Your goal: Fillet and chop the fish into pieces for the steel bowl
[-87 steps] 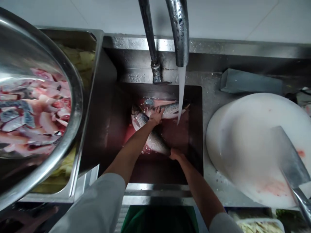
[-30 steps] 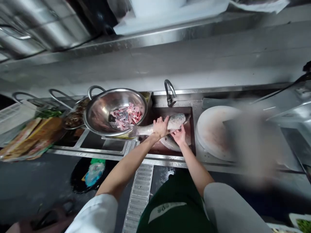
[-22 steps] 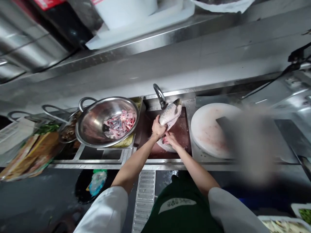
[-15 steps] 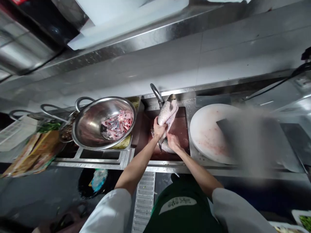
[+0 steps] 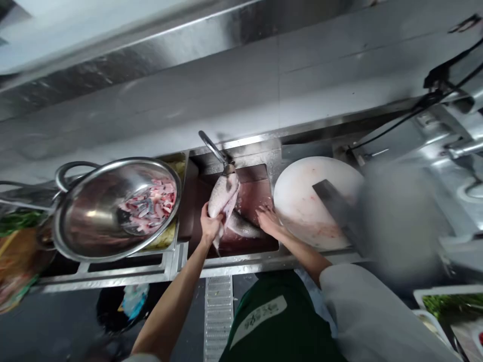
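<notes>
A whole pale fish (image 5: 222, 196) is in the grip of my left hand (image 5: 210, 222), which wraps round it near the tail. Its dark head points up toward the faucet, and its belly is slit open. Below it, a second fish (image 5: 243, 226) lies in the sink (image 5: 269, 201), in reddish water. My right hand (image 5: 267, 217) is at the sink's right side, apart from both fish. Its fingers are stretched out and hold nothing I can see.
Left of the sink, a large steel bowl (image 5: 86, 211) holds cut fish pieces (image 5: 154, 203). A curved faucet (image 5: 213, 146) rises behind. On the right, a dark flat blade (image 5: 332, 201) lies on a round white cutting board (image 5: 298, 186). A grey blur hides part of the right side.
My right hand has let go of the fish and moved right, toward the cutting board side. My left hand keeps the fish, now further left in the sink. The view has shifted right.
</notes>
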